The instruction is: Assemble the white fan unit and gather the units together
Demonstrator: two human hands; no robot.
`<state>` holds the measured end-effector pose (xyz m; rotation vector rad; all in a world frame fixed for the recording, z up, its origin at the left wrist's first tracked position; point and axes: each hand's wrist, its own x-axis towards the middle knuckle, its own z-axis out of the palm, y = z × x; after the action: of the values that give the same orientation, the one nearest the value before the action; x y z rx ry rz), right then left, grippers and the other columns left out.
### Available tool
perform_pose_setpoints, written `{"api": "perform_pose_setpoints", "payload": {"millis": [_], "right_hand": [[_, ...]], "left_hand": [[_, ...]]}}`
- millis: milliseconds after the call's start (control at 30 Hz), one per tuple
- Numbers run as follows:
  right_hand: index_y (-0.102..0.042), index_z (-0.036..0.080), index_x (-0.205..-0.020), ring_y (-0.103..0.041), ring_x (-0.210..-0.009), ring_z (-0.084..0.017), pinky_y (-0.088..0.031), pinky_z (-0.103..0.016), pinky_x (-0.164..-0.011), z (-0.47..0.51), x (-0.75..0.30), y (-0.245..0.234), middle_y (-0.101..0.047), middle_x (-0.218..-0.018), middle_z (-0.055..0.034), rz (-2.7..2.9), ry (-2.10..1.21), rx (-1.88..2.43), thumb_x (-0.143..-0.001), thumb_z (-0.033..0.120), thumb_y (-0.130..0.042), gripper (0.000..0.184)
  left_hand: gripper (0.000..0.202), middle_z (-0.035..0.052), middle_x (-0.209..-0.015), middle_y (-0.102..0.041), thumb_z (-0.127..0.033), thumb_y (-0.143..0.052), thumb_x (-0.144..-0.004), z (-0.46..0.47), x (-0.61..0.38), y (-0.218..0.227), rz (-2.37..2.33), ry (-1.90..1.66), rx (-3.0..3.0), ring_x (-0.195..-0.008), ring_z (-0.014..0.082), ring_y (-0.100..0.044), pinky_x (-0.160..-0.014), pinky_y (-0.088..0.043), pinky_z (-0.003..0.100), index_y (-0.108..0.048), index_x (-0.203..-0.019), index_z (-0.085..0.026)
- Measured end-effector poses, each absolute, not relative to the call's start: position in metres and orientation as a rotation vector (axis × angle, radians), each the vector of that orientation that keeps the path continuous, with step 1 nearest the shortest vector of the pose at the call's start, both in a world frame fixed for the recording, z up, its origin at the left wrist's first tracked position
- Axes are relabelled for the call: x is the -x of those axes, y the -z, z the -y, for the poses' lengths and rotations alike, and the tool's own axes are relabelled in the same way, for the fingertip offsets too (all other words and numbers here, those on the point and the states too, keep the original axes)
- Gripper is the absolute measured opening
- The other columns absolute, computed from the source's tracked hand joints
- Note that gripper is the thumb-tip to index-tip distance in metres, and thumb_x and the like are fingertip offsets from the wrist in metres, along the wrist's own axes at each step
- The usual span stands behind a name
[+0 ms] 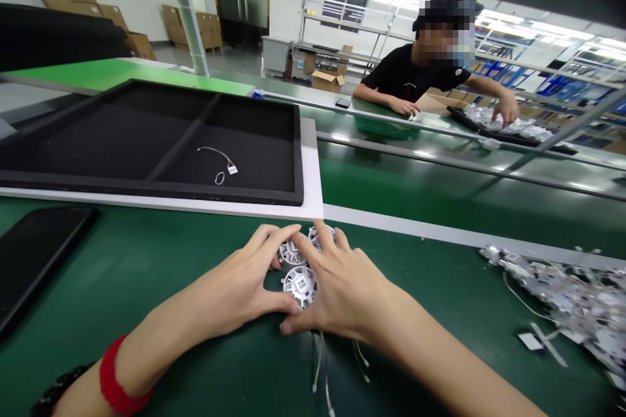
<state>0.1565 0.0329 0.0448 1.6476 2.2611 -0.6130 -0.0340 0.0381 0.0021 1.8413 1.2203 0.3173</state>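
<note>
Several white round spoked parts lie close together on the green table between my hands; the nearest wheel-like part [300, 283] has a square patch with dark marks at its centre. My left hand [239, 287] curves round the left side of the cluster, thumb and fingers against it. From the right, my right hand [345, 280] wraps over the cluster, its fingers on the far parts and its thumb at the near edge. Thin pale wires [319, 365] with small connectors trail out beneath my right hand. My right palm hides some of the parts.
A black two-section tray [298, 143] holds a loose wire with a white tag [233, 170]. A black phone-like slab [44, 254] lies left. A heap of white wired parts [572, 300] sits right. Across the bench, a person [415, 71] reaches into another tray of white parts.
</note>
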Motion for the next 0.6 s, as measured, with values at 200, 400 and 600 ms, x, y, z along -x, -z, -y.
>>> {"api": "perform_pose_setpoints", "payload": {"millis": [200, 400, 600], "right_hand": [[-0.030, 0.026, -0.169, -0.037, -0.148, -0.062, -0.054, -0.065, -0.100, -0.038, -0.159, -0.047, -0.023, -0.174, -0.0256, -2.330, 0.619, -1.584, -0.063, 0.072, -0.092, 0.130], [-0.029, 0.026, -0.169, -0.050, -0.137, -0.056, -0.054, -0.062, -0.099, -0.037, -0.160, -0.051, -0.038, -0.162, -0.0242, -2.363, 0.576, -1.575, -0.063, 0.063, -0.093, 0.129], [-0.027, 0.024, -0.171, -0.050, -0.138, -0.055, -0.052, -0.062, -0.103, -0.033, -0.158, -0.054, -0.036, -0.164, -0.0247, -2.360, 0.552, -1.569, -0.064, 0.057, -0.094, 0.130]], "left_hand": [[0.094, 0.0077, -0.141, -0.050, -0.048, -0.076, -0.077, -0.040, 0.032, 0.000, -1.211, -0.341, -1.878, -0.117, 0.0330, -0.063, -0.106, -0.054, 0.057, -0.034, -0.161, -0.035], [0.094, 0.0091, -0.145, -0.054, -0.046, -0.079, -0.079, -0.043, 0.039, -0.001, -1.154, -0.370, -1.962, -0.121, 0.0329, -0.065, -0.108, -0.056, 0.051, -0.034, -0.161, -0.033], [0.115, 0.0120, -0.173, -0.034, -0.041, -0.088, -0.076, -0.042, 0.049, 0.009, -1.107, -0.329, -2.091, -0.158, 0.0421, -0.034, -0.127, -0.036, 0.059, -0.022, -0.169, -0.031]]}}
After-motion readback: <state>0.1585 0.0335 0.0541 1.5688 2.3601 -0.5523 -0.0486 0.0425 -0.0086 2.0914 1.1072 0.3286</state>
